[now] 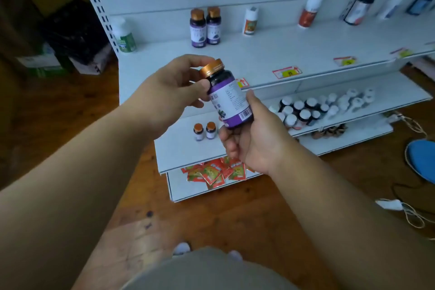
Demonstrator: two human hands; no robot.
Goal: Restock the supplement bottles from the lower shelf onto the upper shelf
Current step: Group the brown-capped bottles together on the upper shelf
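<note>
While we hold the purple-label bottle (231, 99) in mid-air between the two shelves, both hands share it: our right hand (253, 139) cups the base with fingers curled round the lower body, and our left hand (169, 92) pinches the neck just under the copper cap (211, 68) with thumb and fingertips. It tilts, cap leaning up and to the left, label and barcode facing us.

We judge this to be the carry, perhaps with a label check, before setting it down. On the upper shelf (270, 54) two matching bottles (205, 27) stand upright side by side near the back panel, so the tidy spot is just beside or just in front of that pair. On the lower shelf (179, 146) two more small copper-capped bottles (204, 131) wait, with a crowd of dark and white-capped bottles (313, 108) further right.

To do this well, we should right the bottle before it reaches the shelf, so the base lands flat. One hand is enough for the lift; the grip round the body gives better control than the pinch at the cap. We should turn the label outward to match its neighbours, approach from the front, and let go only once it stands firm, so as not to knock the standing pair.
</note>
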